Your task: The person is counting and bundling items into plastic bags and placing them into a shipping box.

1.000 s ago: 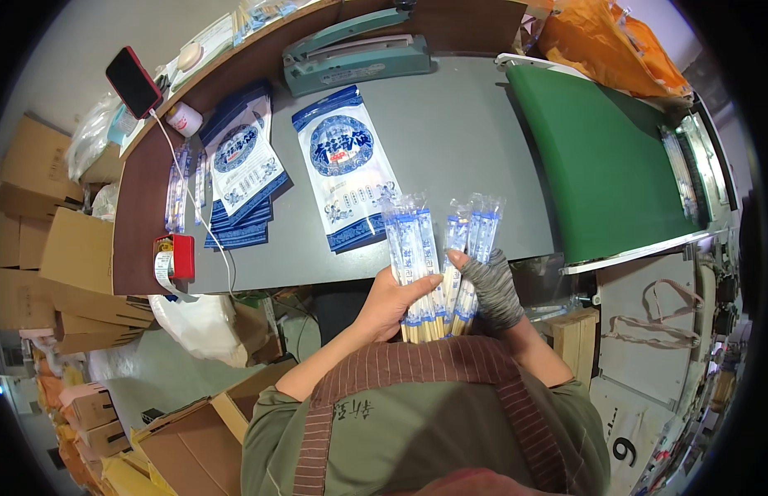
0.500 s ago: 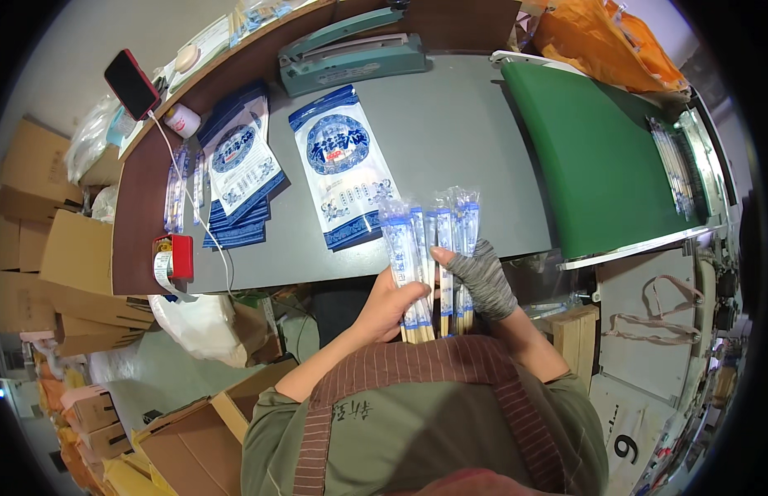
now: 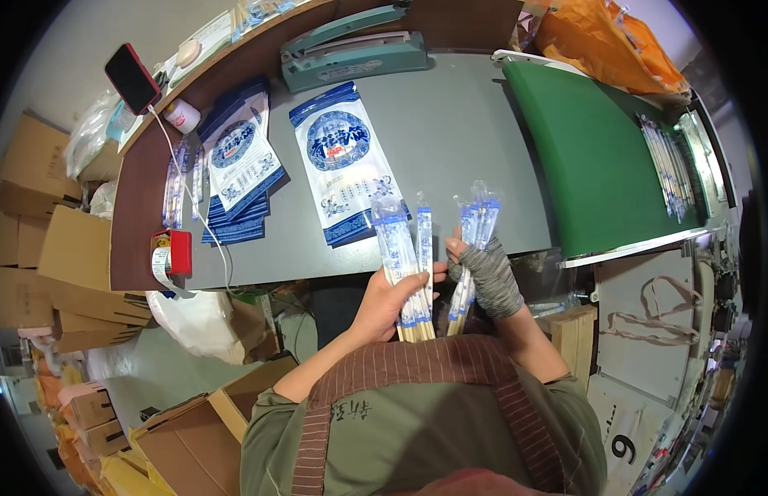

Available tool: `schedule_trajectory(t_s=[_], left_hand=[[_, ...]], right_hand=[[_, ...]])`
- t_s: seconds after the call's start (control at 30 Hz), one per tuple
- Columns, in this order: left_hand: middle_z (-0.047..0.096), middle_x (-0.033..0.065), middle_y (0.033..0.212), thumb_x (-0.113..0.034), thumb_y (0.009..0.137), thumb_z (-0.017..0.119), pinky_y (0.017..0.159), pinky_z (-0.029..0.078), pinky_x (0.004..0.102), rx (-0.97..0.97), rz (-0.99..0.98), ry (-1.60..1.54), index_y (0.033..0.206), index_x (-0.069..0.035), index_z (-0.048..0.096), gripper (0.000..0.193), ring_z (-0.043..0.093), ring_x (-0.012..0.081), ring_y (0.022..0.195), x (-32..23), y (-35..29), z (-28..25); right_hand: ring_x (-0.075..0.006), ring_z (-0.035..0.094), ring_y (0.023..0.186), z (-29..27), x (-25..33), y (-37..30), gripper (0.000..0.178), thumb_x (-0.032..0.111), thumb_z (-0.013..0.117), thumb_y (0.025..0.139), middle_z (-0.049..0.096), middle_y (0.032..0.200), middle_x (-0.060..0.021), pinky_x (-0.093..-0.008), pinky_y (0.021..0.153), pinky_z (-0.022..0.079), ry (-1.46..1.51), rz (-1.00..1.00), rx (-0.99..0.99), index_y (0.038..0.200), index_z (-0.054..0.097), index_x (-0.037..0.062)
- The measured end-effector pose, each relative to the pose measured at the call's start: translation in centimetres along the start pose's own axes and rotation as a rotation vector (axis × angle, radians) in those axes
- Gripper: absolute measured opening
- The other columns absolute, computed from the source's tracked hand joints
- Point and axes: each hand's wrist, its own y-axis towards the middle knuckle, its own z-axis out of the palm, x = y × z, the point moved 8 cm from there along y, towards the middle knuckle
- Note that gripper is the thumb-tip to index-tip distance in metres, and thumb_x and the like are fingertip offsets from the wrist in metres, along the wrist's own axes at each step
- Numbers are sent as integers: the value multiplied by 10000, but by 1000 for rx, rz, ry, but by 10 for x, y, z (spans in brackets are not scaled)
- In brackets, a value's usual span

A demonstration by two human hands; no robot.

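Observation:
My left hand point(image 3: 390, 299) is closed around several wrapped chopsticks point(image 3: 398, 252), in clear sleeves with blue print and pale wood at the lower ends. One of these packets point(image 3: 424, 240) stands a little apart at the right of that bunch. In my right hand point(image 3: 489, 277), which wears a grey knitted wrist cover, is a smaller bunch of the same wrapped chopsticks point(image 3: 478, 223). Both bunches are held upright at the table's front edge, with a gap between them. Just beyond lies a white and blue printed pouch point(image 3: 344, 165), flat on the grey table point(image 3: 458, 132).
A stack of similar pouches point(image 3: 239, 161) lies at left, near a phone point(image 3: 132, 78) with a white cable and a red tape dispenser point(image 3: 171, 252). A teal bag sealer point(image 3: 355, 62) stands behind. At right, a green conveyor belt point(image 3: 586, 157) carries more wrapped chopsticks point(image 3: 667, 169).
My hands have moved apart, and the right bunch has shifted slightly right, away from the left one. A single packet now stands between them, by my left fingers. The chopsticks on the belt have shifted slightly left.

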Motion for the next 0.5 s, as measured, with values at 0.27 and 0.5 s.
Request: schedule_trajectory(t_s=[0.27, 0.5], left_hand=[[625, 83, 1062, -40, 871, 618, 799, 507, 292, -13, 27, 114, 1187, 30, 539, 333, 607, 142, 931, 6, -2, -7], [635, 99, 1038, -72, 883, 618, 807, 517, 305, -15, 30, -6, 1164, 16, 536, 305, 625, 165, 915, 10, -2, -22]], right_hand=[[-65, 569, 770, 18, 2, 7, 237, 174, 705, 824, 629, 854, 3, -240, 685, 473, -104, -74, 24, 1006, 644, 34], [-126, 584, 745, -18, 1, 13, 235, 211, 667, 826, 617, 872, -51, -257, 676, 478, -98, -12, -1, 973, 586, 46]])
